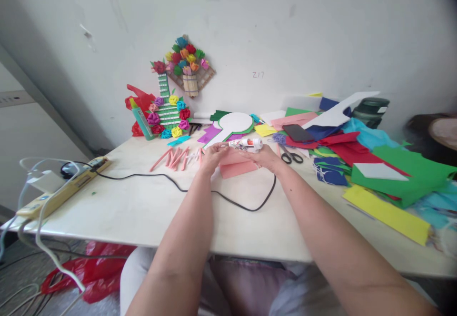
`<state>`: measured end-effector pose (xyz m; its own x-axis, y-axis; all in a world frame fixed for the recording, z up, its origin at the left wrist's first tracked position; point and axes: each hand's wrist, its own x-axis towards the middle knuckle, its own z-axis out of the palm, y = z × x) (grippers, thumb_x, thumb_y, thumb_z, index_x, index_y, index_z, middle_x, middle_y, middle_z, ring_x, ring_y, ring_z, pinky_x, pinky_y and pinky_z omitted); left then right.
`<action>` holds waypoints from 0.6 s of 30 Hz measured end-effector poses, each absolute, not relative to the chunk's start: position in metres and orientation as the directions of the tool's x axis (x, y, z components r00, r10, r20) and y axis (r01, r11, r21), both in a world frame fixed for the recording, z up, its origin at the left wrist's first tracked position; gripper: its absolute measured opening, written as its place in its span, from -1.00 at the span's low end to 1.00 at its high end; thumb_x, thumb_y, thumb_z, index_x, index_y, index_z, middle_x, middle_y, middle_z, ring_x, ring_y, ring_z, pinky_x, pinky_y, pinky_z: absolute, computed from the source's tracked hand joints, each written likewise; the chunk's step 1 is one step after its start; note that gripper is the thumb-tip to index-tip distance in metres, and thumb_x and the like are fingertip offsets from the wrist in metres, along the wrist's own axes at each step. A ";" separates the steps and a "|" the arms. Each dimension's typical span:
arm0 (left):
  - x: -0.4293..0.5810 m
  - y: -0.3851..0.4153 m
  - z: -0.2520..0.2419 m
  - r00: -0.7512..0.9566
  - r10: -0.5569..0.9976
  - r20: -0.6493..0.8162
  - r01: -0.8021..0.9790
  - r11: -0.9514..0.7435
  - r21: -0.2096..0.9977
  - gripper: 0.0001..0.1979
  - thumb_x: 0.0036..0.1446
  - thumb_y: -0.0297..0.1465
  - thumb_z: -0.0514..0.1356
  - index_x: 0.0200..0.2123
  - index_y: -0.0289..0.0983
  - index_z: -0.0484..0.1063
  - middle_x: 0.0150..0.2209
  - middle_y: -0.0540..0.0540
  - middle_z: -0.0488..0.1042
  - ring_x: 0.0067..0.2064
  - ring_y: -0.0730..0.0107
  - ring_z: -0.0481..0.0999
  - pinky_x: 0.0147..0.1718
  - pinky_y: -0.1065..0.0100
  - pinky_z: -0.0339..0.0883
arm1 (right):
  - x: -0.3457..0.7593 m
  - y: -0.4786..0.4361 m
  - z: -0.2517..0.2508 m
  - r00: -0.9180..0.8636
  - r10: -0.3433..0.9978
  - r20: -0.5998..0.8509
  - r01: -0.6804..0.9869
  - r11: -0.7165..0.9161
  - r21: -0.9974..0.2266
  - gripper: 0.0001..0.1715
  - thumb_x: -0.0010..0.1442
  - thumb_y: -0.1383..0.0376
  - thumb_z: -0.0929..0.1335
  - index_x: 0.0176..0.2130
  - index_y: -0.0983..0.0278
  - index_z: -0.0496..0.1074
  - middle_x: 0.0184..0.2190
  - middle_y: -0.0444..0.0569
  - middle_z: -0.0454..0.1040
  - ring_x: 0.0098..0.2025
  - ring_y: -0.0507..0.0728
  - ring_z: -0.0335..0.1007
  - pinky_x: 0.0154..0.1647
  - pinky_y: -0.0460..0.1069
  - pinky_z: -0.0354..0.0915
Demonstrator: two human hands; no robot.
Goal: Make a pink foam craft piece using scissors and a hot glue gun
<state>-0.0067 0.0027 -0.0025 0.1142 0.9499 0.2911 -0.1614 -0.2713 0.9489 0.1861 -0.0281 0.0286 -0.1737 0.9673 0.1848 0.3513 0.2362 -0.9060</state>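
Observation:
My right hand [268, 159] is wrapped round a white glue gun [250, 144] with an orange patch, its nozzle pointing left. Close to the nozzle, my left hand [213, 158] is closed in a pinch; what its fingers hold is too small to make out. Beneath both hands lies a sheet of salmon-pink paper [236, 167]. Several rolled pink paper strips [174, 158] are scattered to the left of my left hand. Beyond the glue gun is a guitar-shaped cutout [235, 123] in white and green.
A black cord [171, 179] loops across the table from a power strip [67, 187]. Scissors [291, 155], a phone [297, 133] and heaped coloured paper [385, 163] occupy the right side. A flower-covered guitar craft [167, 109] and a glue bottle [142, 120] stand at the back left.

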 end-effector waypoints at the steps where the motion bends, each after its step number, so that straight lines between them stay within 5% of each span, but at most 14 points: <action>1: -0.007 0.003 -0.003 0.133 0.945 0.297 -0.163 -0.275 0.948 -0.57 -0.18 -0.27 0.34 -0.22 -0.38 0.49 -0.53 -0.05 0.46 -0.51 0.48 0.40 -0.48 0.45 0.26 | 0.186 -0.028 0.028 -0.175 0.967 0.186 0.350 0.238 -0.906 -0.56 -0.17 0.07 0.45 -0.38 0.38 0.47 -0.69 -0.16 0.27 -0.67 -0.06 0.06 -0.72 -0.13 0.05; 18: -0.010 0.001 0.000 0.067 0.950 0.306 -0.186 -0.290 0.939 -0.61 -0.17 -0.20 0.32 -0.33 -0.38 0.48 -0.66 0.03 0.34 -0.64 0.57 0.25 -0.66 0.50 0.09 | 0.199 -0.014 0.021 -0.014 0.958 0.285 0.172 0.283 -0.943 -0.49 -0.18 0.01 0.45 -0.37 0.36 0.39 -0.71 -0.21 0.21 -0.70 -0.07 0.04 -0.77 -0.15 0.05</action>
<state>-0.0103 0.0011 0.0003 0.0670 0.9495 0.3064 -0.1858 -0.2898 0.9389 0.1992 -0.0142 0.0212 -0.0145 0.9583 0.2853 0.1716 0.2835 -0.9435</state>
